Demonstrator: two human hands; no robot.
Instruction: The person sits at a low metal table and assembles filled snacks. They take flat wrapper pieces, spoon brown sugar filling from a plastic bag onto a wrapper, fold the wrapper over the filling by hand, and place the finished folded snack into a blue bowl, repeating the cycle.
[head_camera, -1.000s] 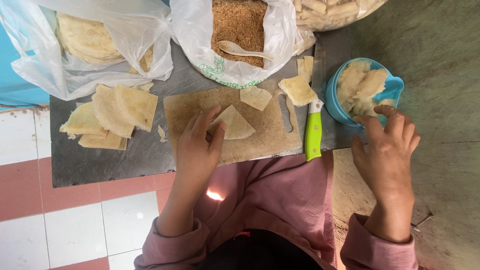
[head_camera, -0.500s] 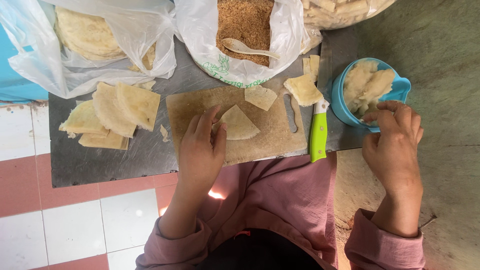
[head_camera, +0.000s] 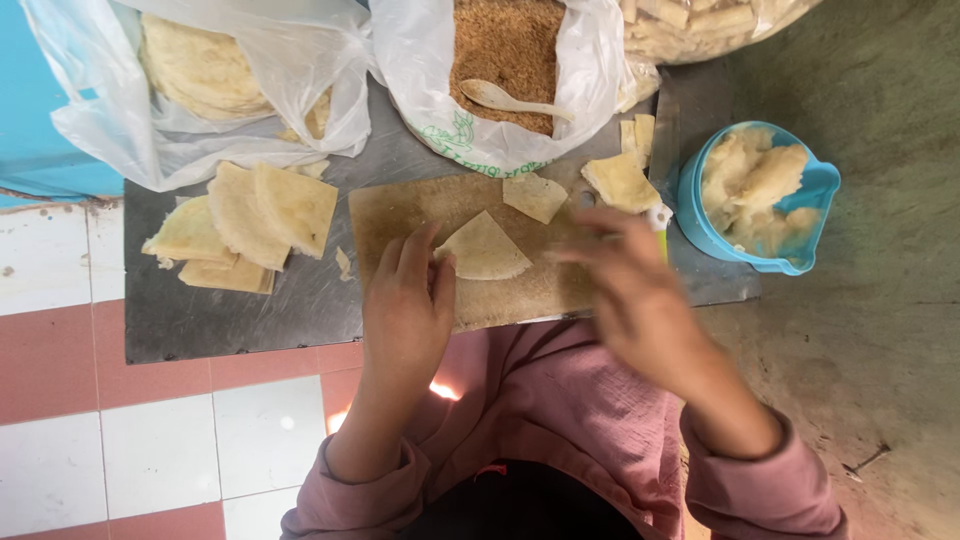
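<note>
Wooden cutting board (head_camera: 400, 205), wedge of flatbread (head_camera: 483, 248) pinned at its left edge by left hand (head_camera: 405, 310).

Left hand fingers lie flat and close together, tips resting on the wedge's left corner, likely to keep it from sliding. Right hand (head_camera: 640, 300) is motion-blurred, hovering just right of the wedge with fingers loosely spread, holding nothing I can see. Blue bowl of pale paste (head_camera: 760, 190) sits beyond the right hand, probably for easy reach. Stack of cut wedges (head_camera: 245, 225) lies left of the left hand; bag with brown crumb filling and spoon (head_camera: 515, 100) sits past the board.
</note>
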